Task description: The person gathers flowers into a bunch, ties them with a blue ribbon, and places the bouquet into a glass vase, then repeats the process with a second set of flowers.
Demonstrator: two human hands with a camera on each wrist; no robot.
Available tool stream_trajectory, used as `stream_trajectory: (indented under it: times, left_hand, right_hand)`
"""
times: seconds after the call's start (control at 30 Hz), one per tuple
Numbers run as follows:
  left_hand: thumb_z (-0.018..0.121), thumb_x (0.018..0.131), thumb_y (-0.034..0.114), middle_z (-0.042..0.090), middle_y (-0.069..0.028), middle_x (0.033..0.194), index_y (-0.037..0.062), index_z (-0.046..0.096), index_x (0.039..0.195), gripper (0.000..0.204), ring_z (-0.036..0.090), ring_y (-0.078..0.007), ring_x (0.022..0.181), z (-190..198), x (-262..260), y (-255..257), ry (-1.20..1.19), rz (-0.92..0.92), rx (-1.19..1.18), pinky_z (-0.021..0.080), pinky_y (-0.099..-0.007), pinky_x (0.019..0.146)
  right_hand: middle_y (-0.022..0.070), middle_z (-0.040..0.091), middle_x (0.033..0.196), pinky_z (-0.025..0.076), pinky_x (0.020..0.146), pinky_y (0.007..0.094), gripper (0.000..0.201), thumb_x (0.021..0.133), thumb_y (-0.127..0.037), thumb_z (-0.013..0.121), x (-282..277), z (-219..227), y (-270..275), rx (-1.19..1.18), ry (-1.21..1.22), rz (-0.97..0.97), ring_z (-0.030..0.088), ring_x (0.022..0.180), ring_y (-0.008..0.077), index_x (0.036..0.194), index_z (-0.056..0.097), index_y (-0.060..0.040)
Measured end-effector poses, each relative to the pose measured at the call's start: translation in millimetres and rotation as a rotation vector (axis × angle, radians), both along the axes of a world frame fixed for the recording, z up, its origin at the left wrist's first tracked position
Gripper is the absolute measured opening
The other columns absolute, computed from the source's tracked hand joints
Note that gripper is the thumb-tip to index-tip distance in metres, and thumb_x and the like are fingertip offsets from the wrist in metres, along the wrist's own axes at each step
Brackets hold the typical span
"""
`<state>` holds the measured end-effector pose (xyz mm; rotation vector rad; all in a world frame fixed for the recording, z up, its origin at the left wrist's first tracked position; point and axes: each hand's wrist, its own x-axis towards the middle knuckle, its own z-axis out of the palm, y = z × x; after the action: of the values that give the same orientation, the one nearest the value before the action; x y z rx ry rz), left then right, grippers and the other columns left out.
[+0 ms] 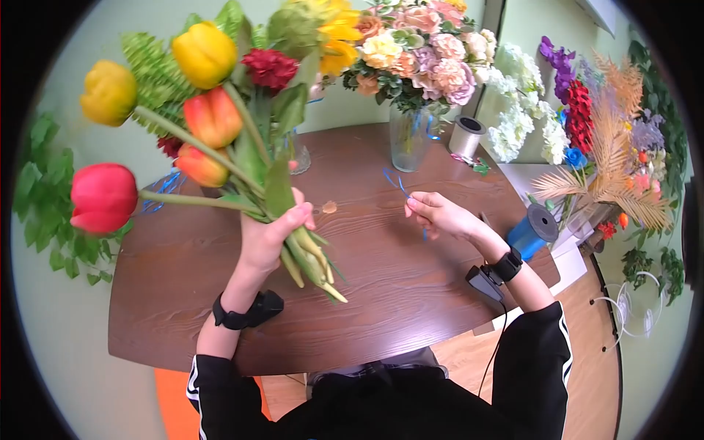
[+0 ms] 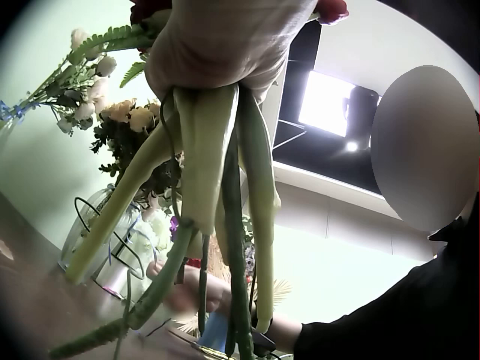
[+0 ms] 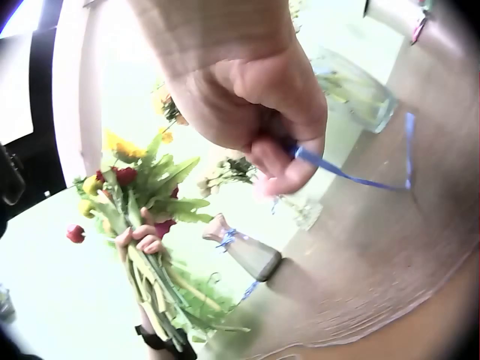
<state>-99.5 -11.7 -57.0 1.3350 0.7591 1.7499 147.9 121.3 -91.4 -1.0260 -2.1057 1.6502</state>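
In the head view the left hand (image 1: 268, 235) grips a bunch of flowers by its green stems (image 1: 312, 257). Above that hand spread yellow tulips (image 1: 204, 55), orange tulips (image 1: 213, 117), a pink tulip (image 1: 104, 198), a dark red flower (image 1: 270, 70) and leaves. The stem ends hang below the palm in the left wrist view. To the right, over the table, the right hand (image 1: 444, 216) pinches a thin blue ribbon (image 3: 360, 180) with curled fingers; one end trails free in the right wrist view. The two hands are apart.
On the brown table (image 1: 381, 293) stand a glass vase (image 1: 411, 139) of pastel flowers, a white ribbon spool (image 1: 466, 138) and, at the right edge, a blue ribbon spool (image 1: 534, 231). More flowers and gold leaves (image 1: 609, 161) are at the right. A grey vase (image 3: 251, 255) stands behind.
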Motion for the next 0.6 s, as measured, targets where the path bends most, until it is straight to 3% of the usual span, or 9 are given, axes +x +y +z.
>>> stream_trajectory:
  times: [0.03, 0.07, 0.17, 0.2, 0.27, 0.4, 0.5, 0.53, 0.6]
  left_hand:
    - [0.057, 0.070, 0.001, 0.048, -0.0037, 0.065, -0.0030, 0.033, 0.116, 0.052, 0.052, -0.0114, 0.057, 0, 2, -2, -0.006, -0.010, -0.016, 0.044, -0.0223, 0.054]
    - [0.058, 0.070, 0.001, 0.049, -0.0035, 0.065, -0.0029, 0.034, 0.113, 0.050, 0.053, -0.0112, 0.057, 0, 3, -2, 0.016, -0.015, -0.015, 0.044, -0.0214, 0.052]
    - [0.057, 0.067, 0.008, 0.044, -0.0023, 0.065, -0.0006, 0.030, 0.112, 0.053, 0.053, -0.0133, 0.059, 2, 8, -7, 0.111, -0.057, -0.046, 0.042, -0.0354, 0.079]
    - [0.057, 0.067, 0.009, 0.045, -0.0015, 0.064, -0.0007, 0.030, 0.112, 0.054, 0.054, -0.0134, 0.059, 0, 9, -6, 0.145, -0.060, -0.030, 0.037, -0.0369, 0.085]
    - [0.059, 0.067, 0.011, 0.048, -0.0013, 0.064, -0.0019, 0.031, 0.111, 0.054, 0.056, -0.0137, 0.065, 1, 11, -10, 0.164, -0.063, -0.070, 0.029, -0.0376, 0.094]
    - [0.062, 0.067, 0.013, 0.052, -0.0039, 0.073, -0.0030, 0.035, 0.109, 0.052, 0.053, -0.0138, 0.078, -7, 10, -11, 0.144, 0.006, -0.102, 0.036, -0.0292, 0.084]
    - [0.060, 0.068, 0.012, 0.052, -0.0055, 0.080, -0.0026, 0.037, 0.109, 0.049, 0.050, -0.0133, 0.084, -4, 9, -8, 0.087, 0.021, -0.054, 0.039, -0.0272, 0.079]
    - [0.060, 0.068, 0.011, 0.052, -0.0060, 0.081, -0.0025, 0.038, 0.109, 0.048, 0.049, -0.0131, 0.086, -3, 9, -7, 0.046, 0.020, -0.044, 0.040, -0.0272, 0.078]
    - [0.065, 0.069, 0.011, 0.051, -0.0055, 0.091, -0.0002, 0.042, 0.108, 0.047, 0.051, -0.0110, 0.078, 0, 6, -10, -0.095, -0.052, -0.074, 0.044, -0.0254, 0.069]
  right_hand:
    - [-0.0047, 0.033, 0.055, 0.039, 0.055, 0.0237, 0.029, 0.090, -0.028, 0.036, -10, 7, -7, 0.069, -0.072, 0.010, 0.044, 0.054, 0.0058, 0.080, 0.048, -0.0047]
    - [0.0006, 0.043, 0.054, 0.041, 0.055, 0.0292, 0.028, 0.088, -0.025, 0.040, -19, 5, -8, 0.464, -0.088, 0.063, 0.050, 0.053, 0.0126, 0.079, 0.051, -0.0010]
    - [0.0093, 0.054, 0.059, 0.042, 0.059, 0.0327, 0.026, 0.086, -0.021, 0.043, -46, 17, -25, 0.854, -0.242, 0.051, 0.055, 0.059, 0.0205, 0.081, 0.055, 0.0018]
    - [0.0161, 0.057, 0.067, 0.041, 0.060, 0.0343, 0.024, 0.084, -0.018, 0.045, -56, 28, -35, 0.834, -0.261, 0.054, 0.056, 0.063, 0.0265, 0.081, 0.057, 0.0018]
    - [0.0126, 0.058, 0.067, 0.041, 0.063, 0.0323, 0.021, 0.083, -0.015, 0.044, -74, 40, -45, 0.716, -0.195, 0.113, 0.056, 0.066, 0.0225, 0.082, 0.057, 0.0019]
    - [0.0115, 0.053, 0.062, 0.039, 0.062, 0.0313, 0.028, 0.081, -0.018, 0.039, -103, 20, -41, 0.323, 0.256, 0.273, 0.050, 0.062, 0.0195, 0.078, 0.055, 0.0050]
    - [0.0036, 0.043, 0.062, 0.033, 0.060, 0.0275, 0.031, 0.080, -0.021, 0.037, -103, 48, -61, 0.279, 0.167, 0.326, 0.039, 0.063, 0.0134, 0.078, 0.053, 0.0059]
    - [-0.0002, 0.037, 0.062, 0.029, 0.057, 0.0273, 0.034, 0.081, -0.026, 0.037, -103, 44, -63, 0.154, 0.235, 0.286, 0.033, 0.061, 0.0128, 0.079, 0.053, 0.0037]
    - [0.0027, 0.049, 0.070, 0.035, 0.065, 0.0259, 0.036, 0.080, -0.032, 0.041, -98, 38, -62, 0.089, 0.289, 0.280, 0.045, 0.070, 0.0128, 0.080, 0.054, 0.0017]
